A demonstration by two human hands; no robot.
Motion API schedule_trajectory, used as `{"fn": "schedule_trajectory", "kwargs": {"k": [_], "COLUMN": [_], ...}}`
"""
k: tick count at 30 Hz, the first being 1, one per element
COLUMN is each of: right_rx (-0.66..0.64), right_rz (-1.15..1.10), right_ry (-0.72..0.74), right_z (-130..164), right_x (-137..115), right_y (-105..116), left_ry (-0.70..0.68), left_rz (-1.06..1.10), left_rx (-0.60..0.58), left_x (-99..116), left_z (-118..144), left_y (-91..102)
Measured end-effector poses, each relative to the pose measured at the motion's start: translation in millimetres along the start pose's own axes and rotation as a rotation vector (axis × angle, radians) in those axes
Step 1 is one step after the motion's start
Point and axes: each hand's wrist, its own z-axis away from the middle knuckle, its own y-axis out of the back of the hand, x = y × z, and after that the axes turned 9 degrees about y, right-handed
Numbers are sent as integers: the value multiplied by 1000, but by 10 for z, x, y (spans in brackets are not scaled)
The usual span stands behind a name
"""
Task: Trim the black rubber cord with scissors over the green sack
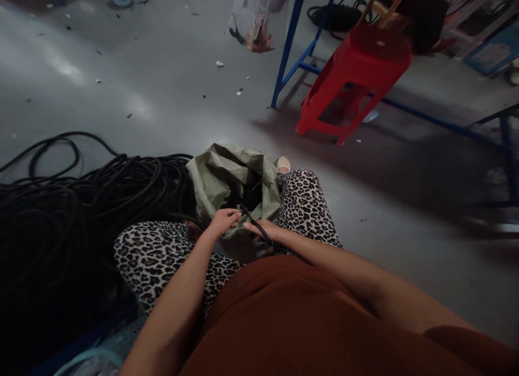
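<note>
The person sits low with knees apart, so the work falls in the lap between the leopard-print legs (162, 257). The left hand (224, 222) pinches one end of a short black cable (253, 225) in a closed grip, and the right hand (265, 231) closes on the other part of the same piece, the cable running slantwise from one grip to the other, held taut enough to be handled over the bag. Just beyond both grips, touching the knees, a green woven sack (227, 176) stands with its mouth rolled open toward the hands, so short black pieces inside lie within easy reach. To the left of the left grip, a large heap of black cable (81, 203) sprawls on the floor (162, 95). Far beyond the right grip stands a red plastic stool (357, 79) beside a blue metal frame (290, 41), well apart from the work.
</note>
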Motion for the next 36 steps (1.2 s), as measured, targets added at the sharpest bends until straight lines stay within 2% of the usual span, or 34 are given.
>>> {"fn": "schedule_trajectory", "kwargs": {"k": [6,15,20,27,36], "right_rx": [83,107,113,111,145], "right_rz": [141,213,276,266,232], "right_ry": [-1,86,71,52,4], "right_z": [49,59,92,124,96], "right_x": [-42,13,-63,-122,-106], "right_y": [0,-8,19,33,13], "left_ry": [-14,7,28,33,-59], "left_rz": [-70,-18,3,9,-44], "left_rx": [-11,-8,19,30,73], "left_x": [-16,17,28,24,-51], "left_z": [-4,22,8,0,-64], "left_y": [12,4,3,19,74]}}
